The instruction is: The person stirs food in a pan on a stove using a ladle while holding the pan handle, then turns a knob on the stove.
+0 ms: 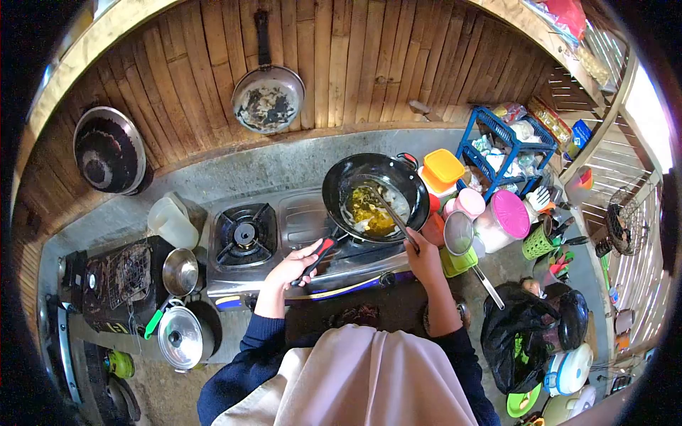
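A black wok (341,186) rests on the right side of a two-burner gas stove (298,206), with yellowish food and liquid (373,213) in its bottom. My left hand (293,271) is closed around the wok's red and black handle (323,248). In my right hand (425,259) is the handle of a spatula (392,213), whose lower end lies in the food inside the wok. The spatula's tip is partly hidden by the food. On the stove's left side, the other burner (244,234) holds nothing.
Right of the wok stand an orange container (444,165), a pink-lidded tub (509,214), a strainer (459,233) and a blue rack (503,128). To the left are a clear pitcher (172,224), a small pot (180,272) and a lidded pot (181,337). Pans hang on the wall.
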Demonstrator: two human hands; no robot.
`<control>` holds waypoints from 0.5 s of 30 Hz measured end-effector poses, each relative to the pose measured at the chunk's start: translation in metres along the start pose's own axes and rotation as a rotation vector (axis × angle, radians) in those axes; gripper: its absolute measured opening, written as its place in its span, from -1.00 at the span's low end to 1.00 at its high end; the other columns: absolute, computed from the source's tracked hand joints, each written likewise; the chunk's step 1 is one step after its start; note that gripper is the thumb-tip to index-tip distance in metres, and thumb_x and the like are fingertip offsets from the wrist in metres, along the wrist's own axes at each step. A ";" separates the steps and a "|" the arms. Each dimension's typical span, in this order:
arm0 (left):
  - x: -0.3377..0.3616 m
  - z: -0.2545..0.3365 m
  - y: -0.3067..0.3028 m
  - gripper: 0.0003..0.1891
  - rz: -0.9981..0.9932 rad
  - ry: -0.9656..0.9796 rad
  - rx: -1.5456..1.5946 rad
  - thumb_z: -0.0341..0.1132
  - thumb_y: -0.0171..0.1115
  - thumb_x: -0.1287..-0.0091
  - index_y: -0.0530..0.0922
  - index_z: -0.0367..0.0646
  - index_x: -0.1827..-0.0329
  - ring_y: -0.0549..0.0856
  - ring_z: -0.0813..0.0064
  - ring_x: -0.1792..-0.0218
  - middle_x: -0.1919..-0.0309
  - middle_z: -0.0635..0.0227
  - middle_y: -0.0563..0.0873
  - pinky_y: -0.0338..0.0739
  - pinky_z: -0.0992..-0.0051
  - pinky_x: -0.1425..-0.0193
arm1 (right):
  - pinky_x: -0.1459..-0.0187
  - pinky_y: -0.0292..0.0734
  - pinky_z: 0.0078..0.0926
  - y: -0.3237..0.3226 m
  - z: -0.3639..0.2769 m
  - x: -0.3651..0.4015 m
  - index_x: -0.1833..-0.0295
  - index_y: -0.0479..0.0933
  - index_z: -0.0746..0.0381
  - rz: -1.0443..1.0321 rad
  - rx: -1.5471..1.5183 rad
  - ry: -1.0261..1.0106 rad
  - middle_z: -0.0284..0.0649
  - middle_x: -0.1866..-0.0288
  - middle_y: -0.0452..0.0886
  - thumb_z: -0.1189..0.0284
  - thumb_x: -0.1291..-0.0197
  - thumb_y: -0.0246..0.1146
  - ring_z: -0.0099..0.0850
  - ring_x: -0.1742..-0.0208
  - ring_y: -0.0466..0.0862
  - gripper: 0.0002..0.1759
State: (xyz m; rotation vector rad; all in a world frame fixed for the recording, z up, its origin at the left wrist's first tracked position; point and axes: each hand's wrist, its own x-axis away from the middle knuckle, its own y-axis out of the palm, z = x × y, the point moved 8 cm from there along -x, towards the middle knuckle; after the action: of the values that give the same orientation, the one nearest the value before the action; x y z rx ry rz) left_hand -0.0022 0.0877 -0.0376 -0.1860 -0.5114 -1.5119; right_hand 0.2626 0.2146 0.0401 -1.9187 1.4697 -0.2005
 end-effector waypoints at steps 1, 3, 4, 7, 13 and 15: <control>0.000 0.001 0.001 -0.53 -0.008 0.013 0.022 -0.33 -0.04 -0.44 0.25 0.31 -0.39 0.38 0.72 0.71 0.62 0.48 0.46 0.31 0.68 0.66 | 0.12 0.54 -0.32 -0.005 -0.003 0.002 -0.12 0.47 0.27 -0.005 -0.001 -0.002 0.11 0.16 0.61 0.42 -0.18 0.20 -0.04 0.12 0.64 -0.62; 0.002 0.002 0.002 -0.53 0.005 0.021 0.028 -0.34 -0.04 -0.44 0.26 0.28 -0.39 0.39 0.71 0.71 0.62 0.48 0.47 0.32 0.68 0.65 | 0.14 0.54 -0.35 -0.017 0.001 0.010 -0.12 0.48 0.28 -0.002 -0.012 0.063 0.12 0.19 0.61 0.45 -0.17 0.19 -0.05 0.14 0.66 -0.63; 0.001 0.002 0.002 -0.53 0.012 0.020 0.022 -0.33 -0.03 -0.43 0.26 0.29 -0.39 0.37 0.71 0.71 0.62 0.47 0.47 0.30 0.68 0.66 | 0.16 0.53 -0.38 -0.022 0.004 0.013 -0.10 0.50 0.28 -0.001 -0.011 0.066 0.12 0.22 0.61 0.47 -0.16 0.20 -0.09 0.18 0.67 -0.64; 0.004 0.004 0.002 -0.53 0.023 0.029 0.017 -0.34 -0.01 -0.43 0.27 0.28 -0.39 0.35 0.70 0.72 0.63 0.46 0.48 0.28 0.68 0.67 | 0.18 0.53 -0.39 -0.042 0.011 0.027 -0.08 0.52 0.29 0.051 0.026 0.017 0.10 0.24 0.62 0.47 -0.15 0.21 -0.12 0.21 0.68 -0.65; 0.001 0.002 -0.003 -0.54 0.045 0.050 -0.059 -0.34 -0.02 -0.44 0.27 0.27 -0.38 0.34 0.70 0.71 0.62 0.47 0.47 0.30 0.67 0.65 | 0.19 0.52 -0.43 -0.082 -0.004 0.054 -0.01 0.56 0.31 0.058 0.014 0.124 0.06 0.26 0.65 0.44 -0.15 0.24 -0.26 0.25 0.69 -0.69; 0.003 0.001 -0.003 -0.54 0.060 0.038 -0.038 -0.34 -0.01 -0.43 0.28 0.27 -0.38 0.34 0.70 0.71 0.62 0.48 0.46 0.30 0.67 0.65 | 0.18 0.52 -0.44 -0.096 -0.013 0.061 0.02 0.57 0.31 0.095 0.044 0.107 0.05 0.27 0.66 0.43 -0.15 0.25 -0.29 0.26 0.69 -0.71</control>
State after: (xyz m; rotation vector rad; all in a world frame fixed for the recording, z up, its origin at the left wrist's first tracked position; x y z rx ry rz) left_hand -0.0051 0.0854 -0.0356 -0.1997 -0.4432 -1.4648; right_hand 0.3527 0.1652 0.0913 -1.8228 1.6098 -0.2924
